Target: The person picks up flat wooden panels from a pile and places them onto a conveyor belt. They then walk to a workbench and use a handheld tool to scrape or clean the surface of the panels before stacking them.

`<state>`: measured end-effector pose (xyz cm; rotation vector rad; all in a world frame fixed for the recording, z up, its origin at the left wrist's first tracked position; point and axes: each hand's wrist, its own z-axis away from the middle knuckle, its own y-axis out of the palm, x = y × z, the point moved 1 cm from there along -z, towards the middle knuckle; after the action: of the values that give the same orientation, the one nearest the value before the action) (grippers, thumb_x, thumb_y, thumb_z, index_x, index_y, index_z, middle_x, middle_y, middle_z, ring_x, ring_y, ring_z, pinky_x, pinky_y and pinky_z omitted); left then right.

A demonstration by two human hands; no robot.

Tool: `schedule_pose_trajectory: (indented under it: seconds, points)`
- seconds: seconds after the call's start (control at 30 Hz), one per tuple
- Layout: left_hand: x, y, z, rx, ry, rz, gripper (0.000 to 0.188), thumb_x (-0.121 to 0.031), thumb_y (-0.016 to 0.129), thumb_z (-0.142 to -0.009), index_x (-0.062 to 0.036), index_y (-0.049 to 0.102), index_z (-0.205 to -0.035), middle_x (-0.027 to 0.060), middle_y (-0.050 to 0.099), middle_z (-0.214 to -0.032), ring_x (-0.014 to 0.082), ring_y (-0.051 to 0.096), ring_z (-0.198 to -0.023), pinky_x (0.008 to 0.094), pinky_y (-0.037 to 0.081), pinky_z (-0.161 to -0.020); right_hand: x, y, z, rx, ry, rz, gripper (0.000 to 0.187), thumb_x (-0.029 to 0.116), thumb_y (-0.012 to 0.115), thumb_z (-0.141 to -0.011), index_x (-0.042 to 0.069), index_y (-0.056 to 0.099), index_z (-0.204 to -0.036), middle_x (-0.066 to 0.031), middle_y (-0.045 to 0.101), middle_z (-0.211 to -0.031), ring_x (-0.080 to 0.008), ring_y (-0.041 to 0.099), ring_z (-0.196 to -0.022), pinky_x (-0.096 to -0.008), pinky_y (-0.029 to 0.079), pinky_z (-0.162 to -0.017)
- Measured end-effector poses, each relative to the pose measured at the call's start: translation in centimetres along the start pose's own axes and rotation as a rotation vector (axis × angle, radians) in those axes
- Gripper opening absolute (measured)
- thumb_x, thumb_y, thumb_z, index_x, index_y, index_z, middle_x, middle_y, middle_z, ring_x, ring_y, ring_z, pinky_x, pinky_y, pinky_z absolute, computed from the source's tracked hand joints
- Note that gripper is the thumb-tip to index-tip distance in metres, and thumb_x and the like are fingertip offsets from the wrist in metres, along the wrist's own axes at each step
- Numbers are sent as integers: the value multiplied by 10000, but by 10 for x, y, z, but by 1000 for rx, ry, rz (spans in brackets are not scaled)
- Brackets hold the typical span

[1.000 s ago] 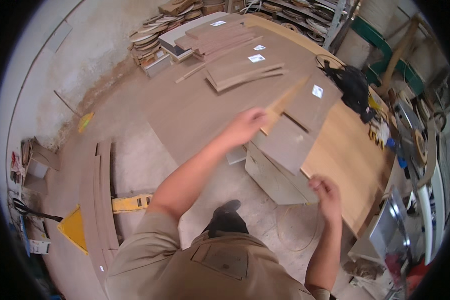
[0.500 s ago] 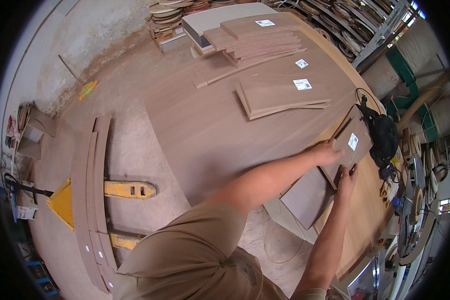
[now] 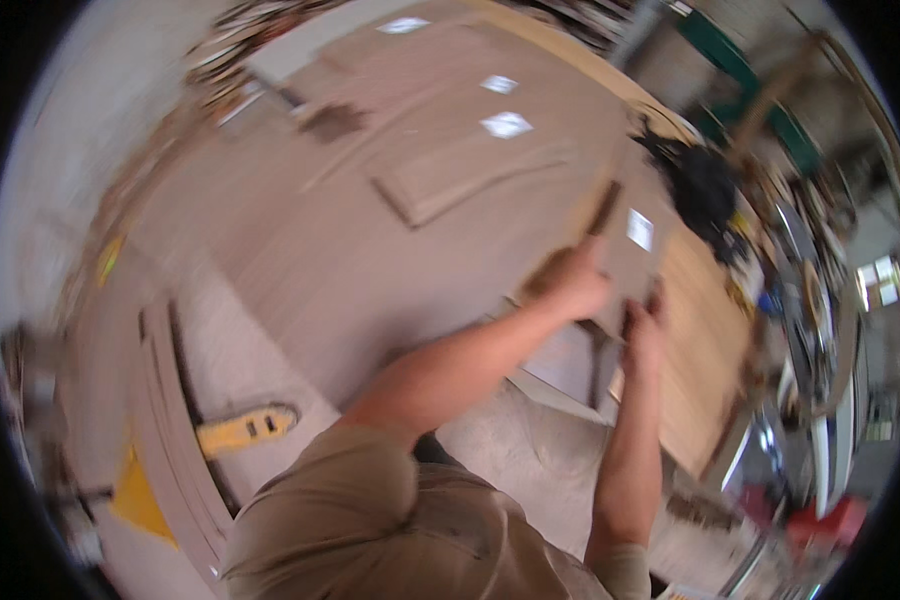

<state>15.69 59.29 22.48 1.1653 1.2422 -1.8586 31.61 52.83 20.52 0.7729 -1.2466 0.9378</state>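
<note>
A brown wood panel [image 3: 632,268] with a white label is held at the right side of the worktable, its outline smeared by motion. My left hand [image 3: 576,284] grips its left edge, fingers closed. On its near edge my right hand [image 3: 646,328] is closed too, thumb and fingertips at the rim. Below and between my forearms, another brown panel [image 3: 560,360] shows partly, covered by my left arm and the held panel. A low stack of labelled panels [image 3: 460,180] lies farther off on a large brown sheet [image 3: 370,265].
Beyond sits a taller pile of boards [image 3: 400,90]. A black object [image 3: 705,185], blurred, lies at the table's right edge near a cluttered rack [image 3: 805,290]. On the left floor, long boards [image 3: 175,425] rest across a yellow pallet jack's fork [image 3: 245,430].
The view has swung, so the scene sits farther left and is blurred. Both hands keep hold of the labelled panel, which appears shifted slightly toward me.
</note>
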Motion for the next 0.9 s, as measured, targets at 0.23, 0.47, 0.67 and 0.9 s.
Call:
schedule_pose_trajectory:
  seconds: [0.23, 0.47, 0.67, 0.9]
  points:
    - [31, 13, 24, 134, -208, 866, 428, -72, 632, -857, 55, 493, -1242, 140, 625, -1095, 217, 640, -994, 336, 538, -818, 22, 0, 56, -86, 23, -156, 781, -32, 627, -860, -37, 202, -1515, -232, 286, -1543, -315, 425, -1346, -352, 418, -1052]
    - [10, 35, 72, 255, -309, 860, 477, -278, 589, -932, -7, 483, -1310, 143, 614, -1200, 241, 630, -1067, 378, 531, -894, 17, -43, 97, 80, 53, -6, 683, 128, 686, -901, -70, 345, -1458, -210, 538, -1355, -260, 493, -1274, -331, 420, -1028]
    - [-22, 87, 168, 412, -331, 1159, 585, -485, 416, -1029, -18, 447, -1379, 151, 539, -1335, 243, 539, -1213, 399, 467, -987, -14, -107, 214, -58, -189, -257, 692, 192, 613, -971, -47, 250, -1510, -180, 389, -1505, -219, 378, -1377, -338, 299, -1131]
    - [-61, 186, 258, 643, 15, 704, 459, -391, 490, -1031, -9, 517, -1285, 90, 627, -1177, 162, 591, -1077, 331, 469, -949, -26, -233, 350, -189, -173, -349, 524, 212, 529, -1018, 16, 320, -1456, -111, 498, -1369, -161, 459, -1255, -324, 361, -1066]
